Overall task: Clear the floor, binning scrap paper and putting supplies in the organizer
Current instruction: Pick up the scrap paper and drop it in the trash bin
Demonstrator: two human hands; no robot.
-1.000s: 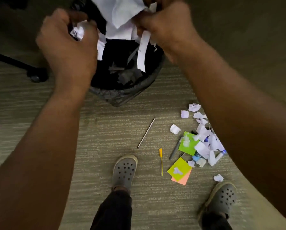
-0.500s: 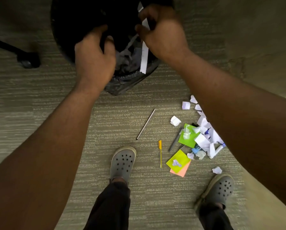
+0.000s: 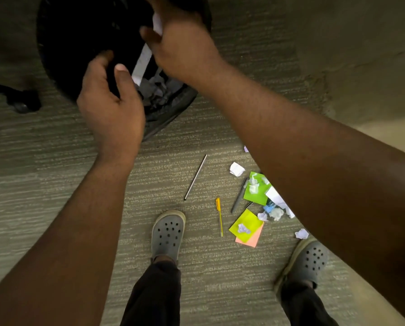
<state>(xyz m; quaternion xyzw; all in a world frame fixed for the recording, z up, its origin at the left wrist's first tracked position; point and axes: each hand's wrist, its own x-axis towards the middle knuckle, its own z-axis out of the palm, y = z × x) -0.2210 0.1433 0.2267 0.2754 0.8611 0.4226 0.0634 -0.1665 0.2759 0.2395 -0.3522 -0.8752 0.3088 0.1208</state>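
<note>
Both hands hang over the black bin [image 3: 62, 43] at the upper left of the frame, and both have let go: a second ago each clutched a fistful of torn white paper, now the left hand [image 3: 109, 107] has its fingers loosely spread and holding nothing, and the right hand [image 3: 180, 48] is slack too, a white paper strip [image 3: 142, 63] slipping down beneath it (whether a fingertip touches it I cannot tell). That load counts as binned. Inside the bin's dark liner lie grey-white scraps [image 3: 157, 87], heaped toward the near rim.

Plenty is left on the carpet [image 3: 55, 184] at the lower right: crumpled paper bits [image 3: 236, 169], green sticky notes [image 3: 255, 192], a yellow pad over an orange one [image 3: 246, 223], a yellow pen [image 3: 219, 216], a grey pen [image 3: 239, 196], and a thin rod [image 3: 195, 177] lying apart. No organizer shows anywhere. Grey clogs [image 3: 167, 234] stand just beside the mess.
</note>
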